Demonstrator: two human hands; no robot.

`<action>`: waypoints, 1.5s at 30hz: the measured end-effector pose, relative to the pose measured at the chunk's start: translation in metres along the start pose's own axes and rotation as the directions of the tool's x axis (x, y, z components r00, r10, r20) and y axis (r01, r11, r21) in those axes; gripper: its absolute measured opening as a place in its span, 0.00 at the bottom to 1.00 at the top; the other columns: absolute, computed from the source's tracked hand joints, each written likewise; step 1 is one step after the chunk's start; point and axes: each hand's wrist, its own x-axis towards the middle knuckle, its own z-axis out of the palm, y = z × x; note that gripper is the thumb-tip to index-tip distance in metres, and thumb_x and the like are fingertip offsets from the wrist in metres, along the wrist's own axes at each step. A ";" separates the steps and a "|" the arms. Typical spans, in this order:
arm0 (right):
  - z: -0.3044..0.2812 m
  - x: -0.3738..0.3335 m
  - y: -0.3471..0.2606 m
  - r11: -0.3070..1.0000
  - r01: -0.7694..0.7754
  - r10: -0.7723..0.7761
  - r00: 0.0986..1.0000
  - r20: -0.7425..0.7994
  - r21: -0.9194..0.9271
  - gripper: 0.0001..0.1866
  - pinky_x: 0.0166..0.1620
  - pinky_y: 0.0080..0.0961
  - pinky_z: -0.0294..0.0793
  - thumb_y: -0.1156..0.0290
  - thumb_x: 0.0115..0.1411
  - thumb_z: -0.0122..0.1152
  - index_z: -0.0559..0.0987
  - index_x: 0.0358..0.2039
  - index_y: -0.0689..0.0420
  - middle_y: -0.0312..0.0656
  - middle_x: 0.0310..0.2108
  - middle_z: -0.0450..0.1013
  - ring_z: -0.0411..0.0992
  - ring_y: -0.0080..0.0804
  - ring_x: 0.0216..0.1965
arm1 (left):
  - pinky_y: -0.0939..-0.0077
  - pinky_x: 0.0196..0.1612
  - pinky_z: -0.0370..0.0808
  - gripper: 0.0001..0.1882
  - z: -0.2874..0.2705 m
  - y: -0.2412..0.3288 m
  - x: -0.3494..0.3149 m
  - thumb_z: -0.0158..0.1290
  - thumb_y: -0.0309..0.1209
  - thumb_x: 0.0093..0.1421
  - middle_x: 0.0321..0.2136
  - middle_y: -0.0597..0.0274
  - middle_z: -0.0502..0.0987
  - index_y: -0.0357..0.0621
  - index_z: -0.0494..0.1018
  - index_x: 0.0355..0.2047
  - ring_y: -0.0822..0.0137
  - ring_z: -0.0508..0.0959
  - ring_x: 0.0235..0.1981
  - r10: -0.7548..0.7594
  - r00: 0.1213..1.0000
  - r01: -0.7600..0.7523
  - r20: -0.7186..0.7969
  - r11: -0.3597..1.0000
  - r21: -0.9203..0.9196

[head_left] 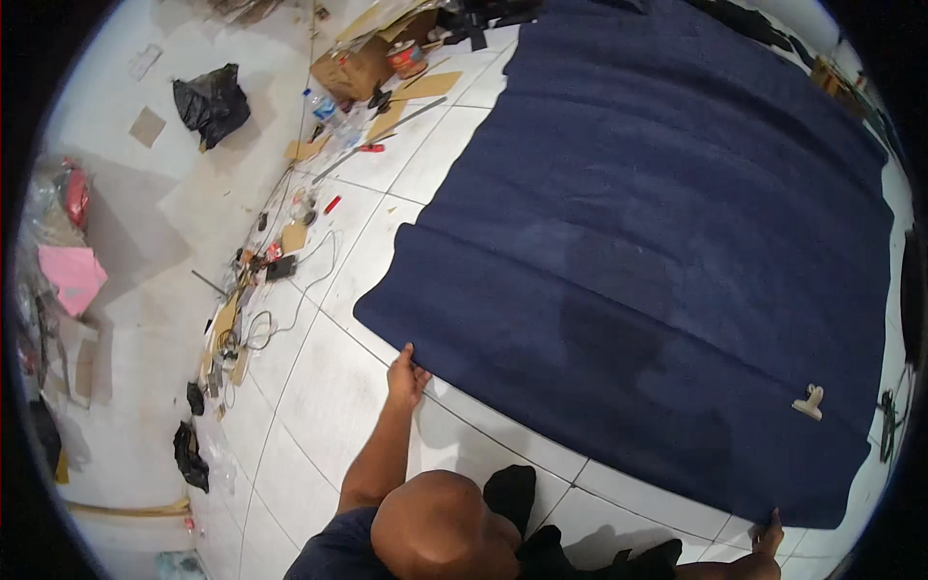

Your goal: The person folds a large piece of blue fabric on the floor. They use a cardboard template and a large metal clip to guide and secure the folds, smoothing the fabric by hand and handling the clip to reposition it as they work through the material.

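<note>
Covering much of the white tile floor (309, 387), the blue cloth (619, 222) lies spread out ahead of both hands, shallow folds crossing its surface. A brown carton (350, 72) sits beyond its left side, well apart from the hands. The left hand (404, 383) is at the near edge, close to the left corner, fingers clamped on the cloth. The right hand (768, 536) meets the same edge near the right corner; whether its fingers are clamped or apart cannot be told. A pale clip (811, 403) rests on the cloth, toward its right side.
</note>
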 end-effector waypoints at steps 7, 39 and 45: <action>0.041 -0.035 -0.064 0.433 0.390 -0.629 0.777 0.037 -0.813 0.29 0.50 0.39 0.67 0.58 0.57 0.62 0.68 0.54 0.60 0.51 0.48 0.69 0.68 0.49 0.47 | 0.78 0.23 0.71 0.17 -0.046 0.054 0.097 0.56 0.41 0.58 0.27 0.62 0.74 0.38 0.70 0.37 0.73 0.73 0.23 0.374 0.910 -0.265 -0.178 0.857 0.441; 0.214 -0.076 -0.184 -0.153 0.886 -0.405 0.347 0.846 -0.437 0.18 0.55 0.42 0.65 0.70 0.51 0.54 0.74 0.43 0.61 0.51 0.48 0.68 0.66 0.50 0.52 | 0.71 0.29 0.74 0.32 -0.126 0.093 0.139 0.57 0.52 0.57 0.31 0.51 0.78 0.25 0.73 0.36 0.65 0.77 0.27 0.519 0.851 -0.177 -0.082 0.431 0.885; 0.224 -0.097 -0.179 -0.369 0.628 -0.381 0.570 0.728 -0.685 0.21 0.56 0.44 0.63 0.72 0.50 0.55 0.72 0.47 0.59 0.50 0.48 0.68 0.66 0.50 0.53 | 0.69 0.31 0.74 0.29 -0.127 0.116 0.155 0.59 0.49 0.55 0.29 0.51 0.79 0.26 0.76 0.31 0.62 0.77 0.27 0.532 0.835 -0.199 -0.140 0.530 0.824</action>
